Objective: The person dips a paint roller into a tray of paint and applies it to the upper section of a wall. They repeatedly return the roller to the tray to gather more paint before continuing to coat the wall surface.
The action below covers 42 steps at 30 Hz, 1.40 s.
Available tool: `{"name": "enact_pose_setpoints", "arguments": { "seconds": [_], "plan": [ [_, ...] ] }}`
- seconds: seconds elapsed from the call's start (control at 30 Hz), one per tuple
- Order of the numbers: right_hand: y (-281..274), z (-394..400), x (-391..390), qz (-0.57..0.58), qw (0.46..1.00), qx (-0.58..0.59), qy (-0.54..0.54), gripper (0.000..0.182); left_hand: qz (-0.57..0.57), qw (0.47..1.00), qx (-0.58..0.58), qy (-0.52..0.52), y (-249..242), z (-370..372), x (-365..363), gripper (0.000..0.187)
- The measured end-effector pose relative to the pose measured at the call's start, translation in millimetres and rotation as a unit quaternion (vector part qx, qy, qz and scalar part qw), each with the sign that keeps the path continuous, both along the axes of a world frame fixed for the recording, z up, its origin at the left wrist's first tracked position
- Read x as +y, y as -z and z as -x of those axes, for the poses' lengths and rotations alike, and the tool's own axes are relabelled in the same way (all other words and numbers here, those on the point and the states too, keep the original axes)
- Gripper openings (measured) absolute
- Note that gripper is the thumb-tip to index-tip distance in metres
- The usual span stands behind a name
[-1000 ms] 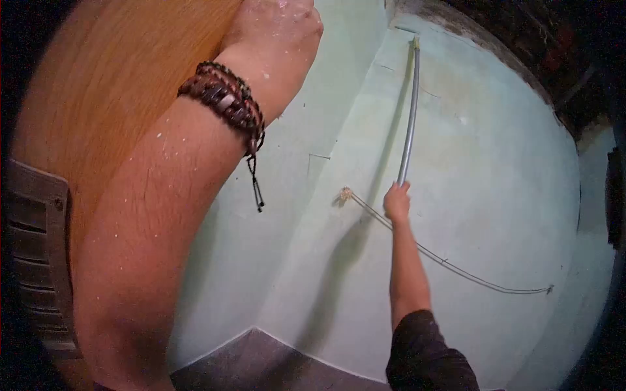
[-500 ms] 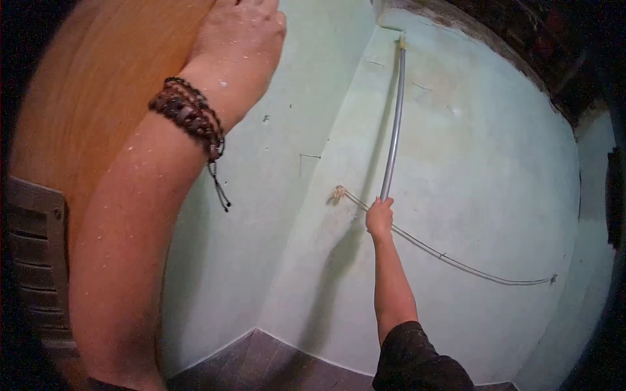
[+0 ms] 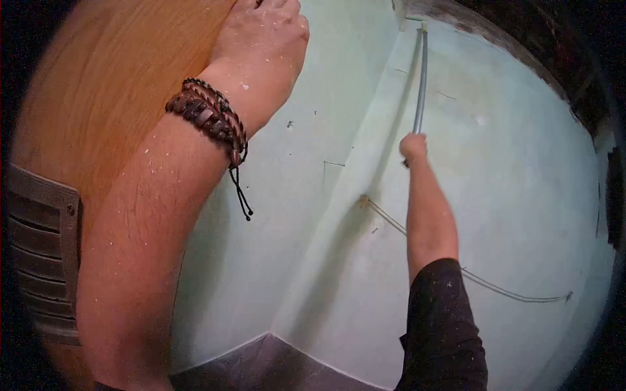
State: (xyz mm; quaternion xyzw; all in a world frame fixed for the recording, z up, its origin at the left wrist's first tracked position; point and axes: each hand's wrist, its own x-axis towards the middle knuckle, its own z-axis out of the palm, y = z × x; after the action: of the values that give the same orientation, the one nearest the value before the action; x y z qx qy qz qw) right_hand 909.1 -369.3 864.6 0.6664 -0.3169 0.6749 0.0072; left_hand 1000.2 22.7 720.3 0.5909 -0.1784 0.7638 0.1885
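Observation:
My right hand (image 3: 414, 146) is wrapped round a grey pole (image 3: 422, 85), arm stretched upward. A small yellowish end piece (image 3: 424, 27) tops the pole, close to the upper corner of the pale green wall (image 3: 521, 169); whether it touches cannot be told. At upper left, my left hand (image 3: 267, 45) is raised beside the edge of a brown wooden door (image 3: 124, 85). Its knuckles are bent, but the fingertips are cut off by the frame, so what they grip is hidden. A dark beaded bracelet (image 3: 205, 117) circles that wrist, and white specks dot the forearm.
A cord (image 3: 505, 287) hangs along the wall behind my right arm, tied to a nail at its left end. A bent nail (image 3: 334, 163) sticks out near the corner. A slatted vent (image 3: 42, 260) is in the door. Dark floor (image 3: 261, 365) shows below.
My right hand has risen along with its arm, and less of the pole shows above it. The view has shifted slightly left. My left hand keeps its place at the door edge.

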Motion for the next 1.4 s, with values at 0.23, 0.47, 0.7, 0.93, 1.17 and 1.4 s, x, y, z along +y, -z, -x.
{"name": "enact_pose_setpoints", "arguments": {
  "seconds": [0.23,0.47,0.7,0.93,1.17,1.4],
  "plan": [
    [119.9,-6.8,-43.6,-0.059,0.994,0.055,0.069,0.040,0.040,0.997,-0.031,-0.058,2.8,-7.2,-1.1,0.024],
    [54.6,4.4,36.7,-0.066,0.998,0.013,0.014,0.032,0.005,0.998,0.043,-0.043,3.3,11.0,0.9,0.025],
    [164.3,-11.3,-17.0,-0.062,0.995,0.054,0.048,0.040,0.037,0.997,0.023,-0.056,4.2,3.3,-4.4,0.026],
    [43.5,-16.3,0.4,-0.022,0.999,0.013,0.039,0.041,0.034,0.997,0.022,-0.058,6.7,0.2,-3.7,0.026],
    [48.7,-6.9,23.8,-0.093,0.995,0.027,0.001,0.041,0.005,0.999,0.029,-0.021,10.0,-2.6,-7.4,0.024],
    [223.7,3.1,-26.1,-0.068,0.995,0.061,0.042,0.039,0.008,0.999,0.038,0.028,4.5,-13.0,-9.3,0.029]
  ]
}}
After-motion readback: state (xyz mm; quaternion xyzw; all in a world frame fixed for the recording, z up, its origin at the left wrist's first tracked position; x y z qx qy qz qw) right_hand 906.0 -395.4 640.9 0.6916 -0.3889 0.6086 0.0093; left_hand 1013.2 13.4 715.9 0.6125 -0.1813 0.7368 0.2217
